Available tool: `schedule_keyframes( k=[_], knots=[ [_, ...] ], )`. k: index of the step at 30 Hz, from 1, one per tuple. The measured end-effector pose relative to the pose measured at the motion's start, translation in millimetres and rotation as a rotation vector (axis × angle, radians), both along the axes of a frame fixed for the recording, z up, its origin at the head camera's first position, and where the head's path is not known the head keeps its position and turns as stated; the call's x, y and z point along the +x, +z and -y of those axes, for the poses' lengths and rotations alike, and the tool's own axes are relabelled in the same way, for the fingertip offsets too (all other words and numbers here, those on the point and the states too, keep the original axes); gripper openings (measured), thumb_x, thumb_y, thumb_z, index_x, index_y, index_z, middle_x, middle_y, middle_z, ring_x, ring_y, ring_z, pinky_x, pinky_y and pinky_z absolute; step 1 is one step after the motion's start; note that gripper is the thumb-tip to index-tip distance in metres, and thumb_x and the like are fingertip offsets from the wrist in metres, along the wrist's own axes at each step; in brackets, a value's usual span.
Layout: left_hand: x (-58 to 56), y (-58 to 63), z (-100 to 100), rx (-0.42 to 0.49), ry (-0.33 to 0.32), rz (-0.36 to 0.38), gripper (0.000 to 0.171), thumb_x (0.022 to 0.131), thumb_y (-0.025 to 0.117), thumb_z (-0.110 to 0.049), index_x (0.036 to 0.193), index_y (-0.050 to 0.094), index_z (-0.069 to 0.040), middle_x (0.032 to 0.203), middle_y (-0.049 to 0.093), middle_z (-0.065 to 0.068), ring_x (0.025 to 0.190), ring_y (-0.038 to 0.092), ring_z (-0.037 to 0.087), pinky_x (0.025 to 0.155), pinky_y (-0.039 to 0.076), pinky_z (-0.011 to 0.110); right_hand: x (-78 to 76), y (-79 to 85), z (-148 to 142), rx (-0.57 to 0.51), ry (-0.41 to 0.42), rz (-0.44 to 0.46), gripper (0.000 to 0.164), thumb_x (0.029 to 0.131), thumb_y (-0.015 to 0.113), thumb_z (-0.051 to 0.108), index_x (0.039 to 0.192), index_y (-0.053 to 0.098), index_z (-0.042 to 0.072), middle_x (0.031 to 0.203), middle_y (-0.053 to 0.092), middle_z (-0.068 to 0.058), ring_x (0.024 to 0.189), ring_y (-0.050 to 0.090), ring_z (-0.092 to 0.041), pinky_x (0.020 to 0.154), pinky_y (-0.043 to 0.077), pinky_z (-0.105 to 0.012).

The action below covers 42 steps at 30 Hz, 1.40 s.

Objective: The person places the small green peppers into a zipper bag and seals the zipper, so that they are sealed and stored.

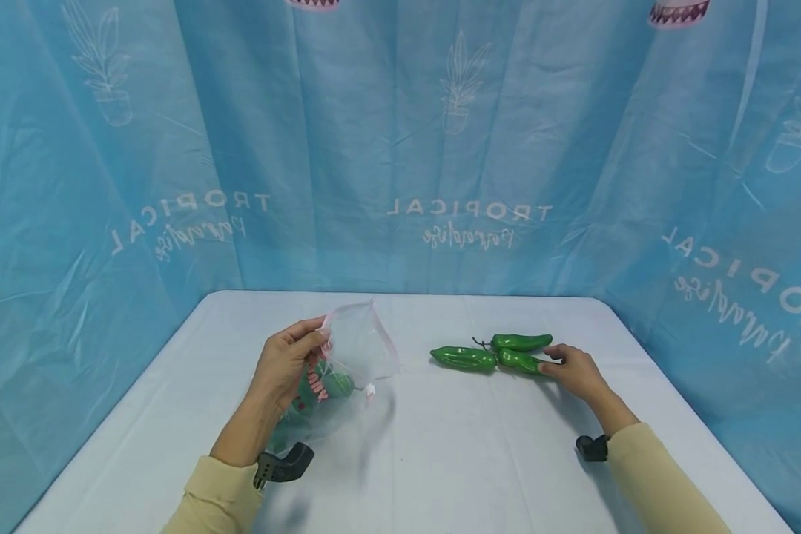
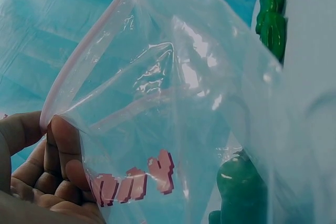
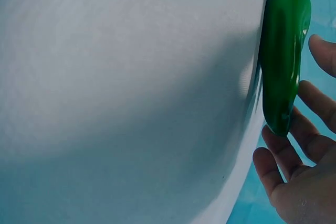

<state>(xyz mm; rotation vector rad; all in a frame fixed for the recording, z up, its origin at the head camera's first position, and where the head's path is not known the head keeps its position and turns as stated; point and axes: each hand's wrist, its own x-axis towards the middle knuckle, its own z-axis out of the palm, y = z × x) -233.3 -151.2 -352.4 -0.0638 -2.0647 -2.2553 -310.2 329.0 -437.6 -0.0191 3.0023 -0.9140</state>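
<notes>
My left hand (image 1: 287,363) pinches the pink-edged rim of a clear zip bag (image 1: 363,341) between thumb and fingers. The bag's mouth gapes toward the right, and pink print marks its side. Low in the bag, green peppers (image 2: 241,190) show through the plastic. To the right, three glossy green peppers lie grouped on the table: one on the left (image 1: 463,359), one at the back (image 1: 522,342) and one at the front right (image 1: 519,361). My right hand (image 1: 574,369) is at the front right pepper's tip, fingers spread beside it and thumb apart in the right wrist view.
A white cloth covers the table (image 1: 440,452). Blue printed curtains (image 1: 347,148) enclose its back and both sides. Each wrist wears a dark strapped camera, the left one (image 1: 287,463) near the bag's lower end.
</notes>
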Motion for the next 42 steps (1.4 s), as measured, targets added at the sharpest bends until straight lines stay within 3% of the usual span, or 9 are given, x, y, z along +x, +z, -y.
schedule_keyframes(
  k=[10, 26, 42],
  knots=[
    [0.1, 0.5, 0, -0.004, -0.006, -0.006, 0.045, 0.091, 0.063, -0.022, 0.126, 0.053, 0.005, 0.075, 0.062, -0.011, 0.067, 0.05, 0.007, 0.06, 0.042, 0.02, 2.6, -0.5, -1, -0.027, -0.031, 0.067, 0.051, 0.089, 0.061, 0.025, 0.131, 0.049, -0.002, 0.135, 0.047, -0.028, 0.121, 0.047, -0.044, 0.095, 0.043, -0.053],
    [-0.9, -0.4, -1, -0.011, 0.0, 0.007, 0.041, 0.092, 0.061, -0.019, 0.127, 0.055, 0.002, 0.073, 0.061, -0.01, 0.065, 0.05, 0.007, 0.057, 0.041, 0.02, 6.7, -2.9, -6, -0.031, -0.001, 0.111, 0.053, 0.088, 0.064, 0.024, 0.133, 0.048, -0.001, 0.134, 0.046, -0.03, 0.119, 0.048, -0.043, 0.093, 0.043, -0.053],
    [0.7, -1.0, -1, -0.011, 0.004, 0.007, 0.041, 0.092, 0.061, -0.02, 0.127, 0.054, 0.002, 0.074, 0.061, -0.01, 0.067, 0.05, 0.007, 0.059, 0.041, 0.02, 9.5, -9.7, -13, -0.042, -0.013, 0.068, 0.058, 0.088, 0.063, 0.036, 0.13, 0.052, -0.002, 0.131, 0.049, -0.03, 0.113, 0.053, -0.04, 0.086, 0.047, -0.049]
  ],
)
